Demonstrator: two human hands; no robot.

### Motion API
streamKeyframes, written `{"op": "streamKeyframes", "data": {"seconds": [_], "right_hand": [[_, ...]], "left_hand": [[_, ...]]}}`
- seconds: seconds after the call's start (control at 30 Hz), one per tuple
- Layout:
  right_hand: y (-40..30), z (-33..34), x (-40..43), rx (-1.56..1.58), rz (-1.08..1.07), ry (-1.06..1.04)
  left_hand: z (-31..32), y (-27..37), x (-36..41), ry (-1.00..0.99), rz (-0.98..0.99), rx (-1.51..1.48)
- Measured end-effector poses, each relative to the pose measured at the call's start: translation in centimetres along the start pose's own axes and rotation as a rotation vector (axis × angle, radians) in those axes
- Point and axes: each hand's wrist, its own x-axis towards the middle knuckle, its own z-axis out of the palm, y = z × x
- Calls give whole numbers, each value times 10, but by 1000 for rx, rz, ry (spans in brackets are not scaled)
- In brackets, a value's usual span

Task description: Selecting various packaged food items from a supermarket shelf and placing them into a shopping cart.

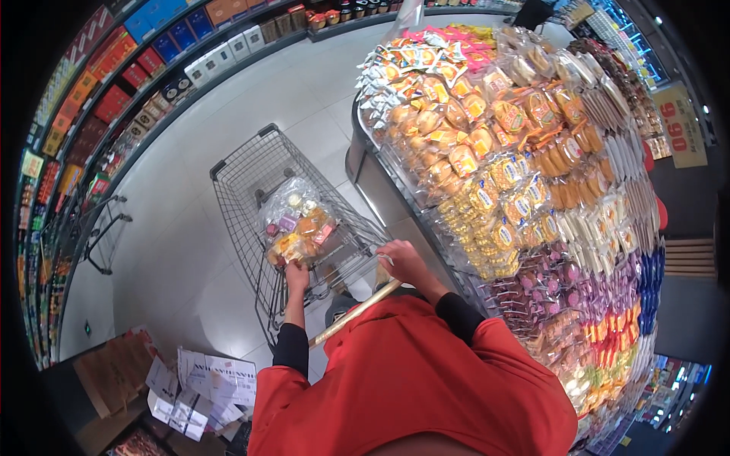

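Observation:
A wire shopping cart [245, 211] stands before me, with its golden handle bar [356, 312] close to my waist. Inside it lies a clear plastic bag [293, 199] of wrapped baked goods and other small packages. My left hand [296, 275] reaches into the cart and touches the near end of a yellow-labelled bread package [292, 246]; whether its fingers grip it I cannot tell. My right hand [401, 261] is at the cart's right rear corner, its fingers curled near the wire rim, with something small and whitish at the fingertips.
On the right, a large display bin [370, 142] is heaped with individually wrapped breads and cakes [485, 142]. Shelves of boxed goods [165, 45] curve along the left and back. Another cart [102, 236] stands by the left shelves. Opened cardboard [214, 376] lies at lower left.

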Motion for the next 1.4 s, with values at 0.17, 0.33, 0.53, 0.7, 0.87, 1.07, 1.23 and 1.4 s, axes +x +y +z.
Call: {"op": "streamKeyframes", "data": {"seconds": [0.17,0.33,0.53,0.7,0.87,1.07,1.23,1.4], "right_hand": [[-8,6,15,-69,-19,42],[-20,22,40,-80,26,19],[-29,23,76,92,107,-87],[-14,-68,159,809,236,15],[41,-211,246,186,166,596],[122,-278,320,-426,396,662],[161,-271,339,-578,455,620],[157,-271,335,-672,419,653]], "left_hand": [[-34,70,-31,-294,261,-148],[-56,123,-86,-309,539,-33],[-74,138,-68,-175,772,447],[-85,139,-34,-204,818,578],[-92,142,-4,-123,766,502],[-92,146,42,-155,691,480],[-86,145,71,-138,607,349],[-101,142,97,-206,613,309]]}}
